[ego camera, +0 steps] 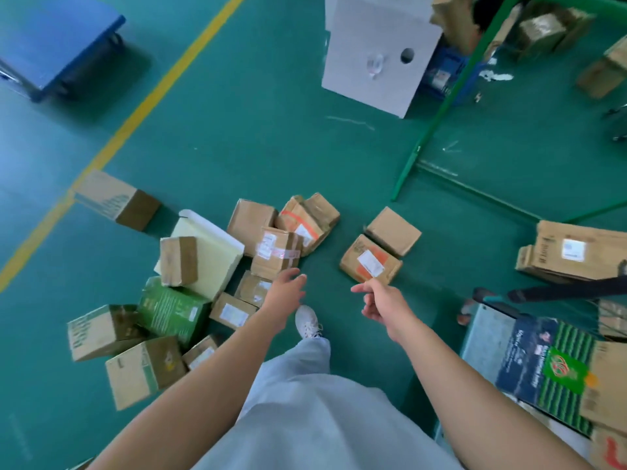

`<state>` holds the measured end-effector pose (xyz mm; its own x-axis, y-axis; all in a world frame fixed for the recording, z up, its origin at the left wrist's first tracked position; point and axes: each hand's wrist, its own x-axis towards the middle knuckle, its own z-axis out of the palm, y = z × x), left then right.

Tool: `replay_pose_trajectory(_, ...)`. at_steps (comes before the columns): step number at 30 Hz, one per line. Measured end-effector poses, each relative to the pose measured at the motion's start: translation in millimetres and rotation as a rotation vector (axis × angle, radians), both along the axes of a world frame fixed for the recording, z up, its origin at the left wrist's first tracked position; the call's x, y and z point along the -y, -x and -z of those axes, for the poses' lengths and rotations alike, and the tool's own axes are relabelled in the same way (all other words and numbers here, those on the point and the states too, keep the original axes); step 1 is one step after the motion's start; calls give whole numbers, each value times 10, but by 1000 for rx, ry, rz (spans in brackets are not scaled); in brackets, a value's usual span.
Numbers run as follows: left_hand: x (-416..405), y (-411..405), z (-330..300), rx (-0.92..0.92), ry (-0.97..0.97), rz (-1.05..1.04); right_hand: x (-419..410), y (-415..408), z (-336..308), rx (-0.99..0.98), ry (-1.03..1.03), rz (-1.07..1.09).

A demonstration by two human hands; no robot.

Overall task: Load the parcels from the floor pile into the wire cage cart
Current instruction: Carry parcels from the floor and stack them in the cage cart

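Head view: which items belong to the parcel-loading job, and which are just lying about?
Job:
- floor pile of parcels, including green box and cream flat box
- two brown parcels set apart from the pile
- left hand and right hand, both empty, over the parcels

Lying about:
- blue platform
- white board
- green frame
- lone box on the yellow line

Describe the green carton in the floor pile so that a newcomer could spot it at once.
Start at the yellow floor line and drop to the parcel pile left of the person's left hand. Below the cream flat box lies the green carton. It is the only green parcel among brown cardboard ones.
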<state>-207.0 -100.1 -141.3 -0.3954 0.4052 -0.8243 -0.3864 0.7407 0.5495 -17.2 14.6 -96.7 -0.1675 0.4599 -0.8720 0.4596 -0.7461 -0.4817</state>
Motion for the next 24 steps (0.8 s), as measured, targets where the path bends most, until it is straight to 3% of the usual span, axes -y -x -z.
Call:
replay_pose_trajectory(9,-789,422,309,-181,88,314,-553,275,478,15,79,86)
replay_pose_trajectory(13,-1258,396,614,-148,96,388,-854,182,834,39,139,158)
replay_pose_trajectory(24,-2166,253,2437,-79,300,540,-1776,-225,2647,143,294,181)
